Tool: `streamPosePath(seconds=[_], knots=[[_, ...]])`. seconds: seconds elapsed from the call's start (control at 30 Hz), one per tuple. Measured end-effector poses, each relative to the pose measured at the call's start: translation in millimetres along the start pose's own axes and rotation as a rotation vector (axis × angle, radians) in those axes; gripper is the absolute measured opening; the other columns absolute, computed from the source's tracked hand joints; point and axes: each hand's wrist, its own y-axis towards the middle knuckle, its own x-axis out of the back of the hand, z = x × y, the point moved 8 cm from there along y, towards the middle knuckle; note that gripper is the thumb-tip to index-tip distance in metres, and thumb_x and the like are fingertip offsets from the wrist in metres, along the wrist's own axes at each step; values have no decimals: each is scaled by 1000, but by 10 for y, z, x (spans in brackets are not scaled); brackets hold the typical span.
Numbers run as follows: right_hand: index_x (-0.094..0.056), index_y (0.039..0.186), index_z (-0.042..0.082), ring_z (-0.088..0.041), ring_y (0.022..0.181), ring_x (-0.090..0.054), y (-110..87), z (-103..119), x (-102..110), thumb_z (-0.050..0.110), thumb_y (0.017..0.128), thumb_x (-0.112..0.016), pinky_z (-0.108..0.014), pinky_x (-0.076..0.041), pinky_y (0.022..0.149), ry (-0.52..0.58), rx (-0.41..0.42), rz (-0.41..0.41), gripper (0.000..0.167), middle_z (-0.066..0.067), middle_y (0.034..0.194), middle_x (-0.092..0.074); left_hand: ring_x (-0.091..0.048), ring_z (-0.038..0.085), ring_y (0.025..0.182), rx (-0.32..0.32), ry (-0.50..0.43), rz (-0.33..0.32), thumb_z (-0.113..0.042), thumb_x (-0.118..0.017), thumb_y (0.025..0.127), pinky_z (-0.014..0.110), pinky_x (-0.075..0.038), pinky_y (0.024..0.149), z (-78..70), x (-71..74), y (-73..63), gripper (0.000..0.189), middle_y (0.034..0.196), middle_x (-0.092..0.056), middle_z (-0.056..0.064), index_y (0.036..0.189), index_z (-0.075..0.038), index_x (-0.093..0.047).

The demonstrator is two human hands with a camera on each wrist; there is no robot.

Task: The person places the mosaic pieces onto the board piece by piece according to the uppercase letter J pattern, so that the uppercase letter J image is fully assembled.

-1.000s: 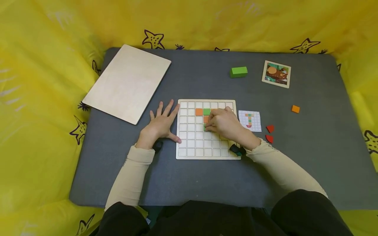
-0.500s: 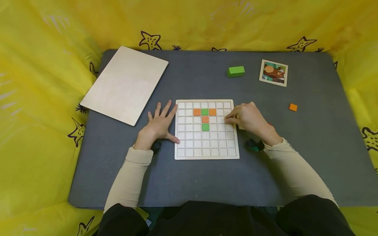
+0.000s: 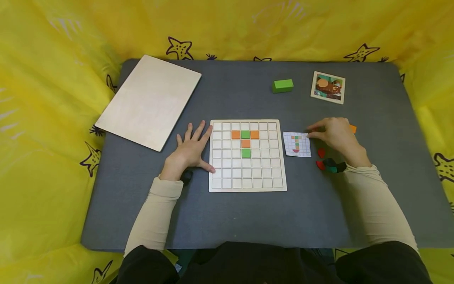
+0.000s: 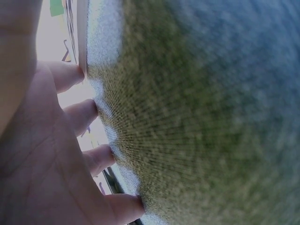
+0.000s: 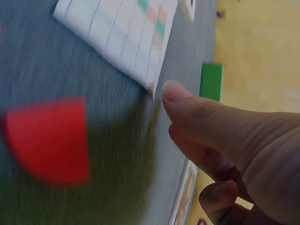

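Note:
A square wooden grid board (image 3: pixel 248 172) lies before me, with orange tiles (image 3: pixel 235 135) and green tiles (image 3: pixel 246 153) set in a T-like pattern. My left hand (image 3: pixel 186 154) is spread on the table, its index finger and thumb touching the board's left edge. My right hand (image 3: pixel 335 134) hovers by the upper right corner of a small pattern card (image 3: pixel 301 152). In the right wrist view, its thumb and fingers are loosely bent, and no piece shows between them. Two red quarter-round pieces (image 5: pixel 49 143) lie below this hand. An orange square (image 3: pixel 353 128) is partly hidden behind it.
A large pale board (image 3: pixel 150 102) lies at the back left. Toward the back right are a green block (image 3: pixel 282 86) and a framed bear picture (image 3: pixel 328 87). Yellow cloth (image 3: pixel 227 27) surrounds the grey table (image 3: pixel 248 221).
My right hand has moved from the green tile on the board rightward, past the card. The tiles and card it covered now show. My left hand stays in place.

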Motion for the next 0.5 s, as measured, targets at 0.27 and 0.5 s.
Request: streamPosePath(seconds=[0.27,0.5], knots=[[-78,118,7,-58,102,-60,-96,-540,124,28,90,-80,-62,-42,81,-24,-187,-1,35,-29,118,-71,19,50,158,-6,7,-2,-53,-93,66,82,0,119,3,-8,-6,145,175,17,11,168,-18,5],[-73,123,2,-60,109,-57,-182,-884,181,28,93,-77,-66,-45,84,12,-260,9,40,-32,125,-67,19,50,159,-5,11,-4,-53,-93,66,82,0,119,9,-7,2,146,175,17,10,168,-19,5]])
